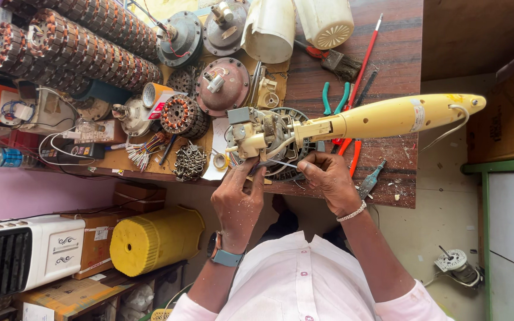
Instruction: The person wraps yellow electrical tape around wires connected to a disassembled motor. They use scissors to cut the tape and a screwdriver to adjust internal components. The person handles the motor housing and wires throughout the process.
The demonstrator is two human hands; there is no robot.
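A cream-yellow fan neck (388, 117) lies across the dark wooden table (400, 41), with a small motor and gear block (252, 134) at its left end. This block rests over a round grille part (290, 169). My left hand (237, 199), with a watch on the wrist, pinches the coloured wires just under the motor block. My right hand (327, 178), wearing a bead bracelet, sits below the neck's joint. Its thumb and forefinger are closed on a thin wire (284, 163) that runs toward the block.
Rows of wound stators (72, 41) and round motor housings (221, 86) fill the back left. Nearby lie a heap of screws (188, 161), green-handled pliers (334, 98), a red-handled screwdriver (364, 59) and a brush (341, 63). A yellow drum (156, 238) stands below the table.
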